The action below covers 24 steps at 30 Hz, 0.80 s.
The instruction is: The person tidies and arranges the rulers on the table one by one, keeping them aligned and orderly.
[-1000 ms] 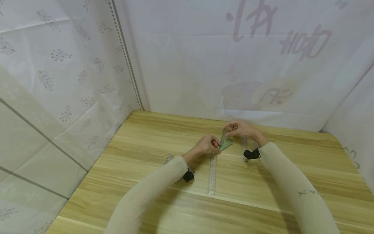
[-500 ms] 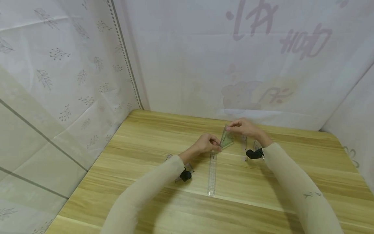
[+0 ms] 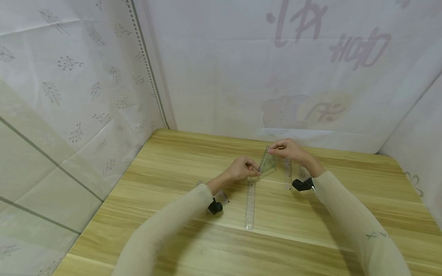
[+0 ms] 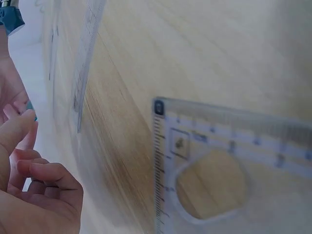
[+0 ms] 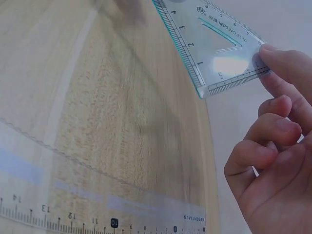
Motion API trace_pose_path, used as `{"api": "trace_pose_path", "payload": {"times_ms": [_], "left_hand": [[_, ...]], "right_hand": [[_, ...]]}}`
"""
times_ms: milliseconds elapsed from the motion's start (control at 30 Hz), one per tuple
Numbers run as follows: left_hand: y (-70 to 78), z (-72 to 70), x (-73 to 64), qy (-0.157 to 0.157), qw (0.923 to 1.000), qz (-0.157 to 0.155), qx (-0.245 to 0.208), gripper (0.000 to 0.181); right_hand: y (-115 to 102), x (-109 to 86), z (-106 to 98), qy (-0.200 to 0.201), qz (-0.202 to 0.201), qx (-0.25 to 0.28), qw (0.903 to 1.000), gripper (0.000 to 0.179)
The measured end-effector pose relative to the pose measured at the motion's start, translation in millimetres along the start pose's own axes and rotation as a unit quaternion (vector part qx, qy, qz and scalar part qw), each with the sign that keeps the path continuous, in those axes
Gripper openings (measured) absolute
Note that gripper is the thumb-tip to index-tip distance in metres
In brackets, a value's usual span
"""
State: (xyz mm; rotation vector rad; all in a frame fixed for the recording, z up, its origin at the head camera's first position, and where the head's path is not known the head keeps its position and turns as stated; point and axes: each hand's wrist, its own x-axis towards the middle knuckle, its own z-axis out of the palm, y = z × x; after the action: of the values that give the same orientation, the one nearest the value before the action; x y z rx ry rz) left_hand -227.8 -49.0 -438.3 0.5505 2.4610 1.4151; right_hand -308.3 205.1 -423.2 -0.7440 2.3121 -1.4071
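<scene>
A green-tinted clear set square (image 3: 267, 163) is held up off the table, tilted, between both hands. My left hand (image 3: 243, 168) pinches its lower left corner. Thumb and forefinger of my right hand (image 3: 290, 150) pinch the upper corner; the right wrist view shows this grip on the set square (image 5: 224, 48), the other fingers curled loosely. A clear straight ruler (image 3: 250, 205) lies just below, nearer the person. Under the left wrist lies a clear triangular set square (image 4: 163, 131), partly hidden by the sleeve in the head view.
A second clear ruler (image 3: 288, 174) lies beneath the right hand. Beside it, a clear piece with a rounded marking (image 3: 304, 174) is partly covered by the black wrist camera (image 3: 302, 184). The wooden table (image 3: 193, 153) ends at a patterned cloth backdrop (image 3: 214, 88).
Both hands have drifted slightly apart, the left to the left and the right up and rightward. The set square has risen a little and shows more of its face.
</scene>
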Motion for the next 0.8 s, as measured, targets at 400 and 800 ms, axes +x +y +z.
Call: {"api": "trace_pose_path", "payload": {"times_ms": [400, 800], "left_hand": [[-0.9, -7.8, -13.6, -0.022, 0.9994, 0.014, -0.024, 0.013], [-5.0, -16.3, -27.1, -0.026, 0.9990, 0.017, -0.031, 0.010]], "right_hand": [[-10.1, -3.5, 7.7, 0.001, -0.006, -0.011, 0.9999, 0.024], [-14.5, 1.6, 19.6, -0.007, -0.009, -0.012, 0.9999, 0.023]]}}
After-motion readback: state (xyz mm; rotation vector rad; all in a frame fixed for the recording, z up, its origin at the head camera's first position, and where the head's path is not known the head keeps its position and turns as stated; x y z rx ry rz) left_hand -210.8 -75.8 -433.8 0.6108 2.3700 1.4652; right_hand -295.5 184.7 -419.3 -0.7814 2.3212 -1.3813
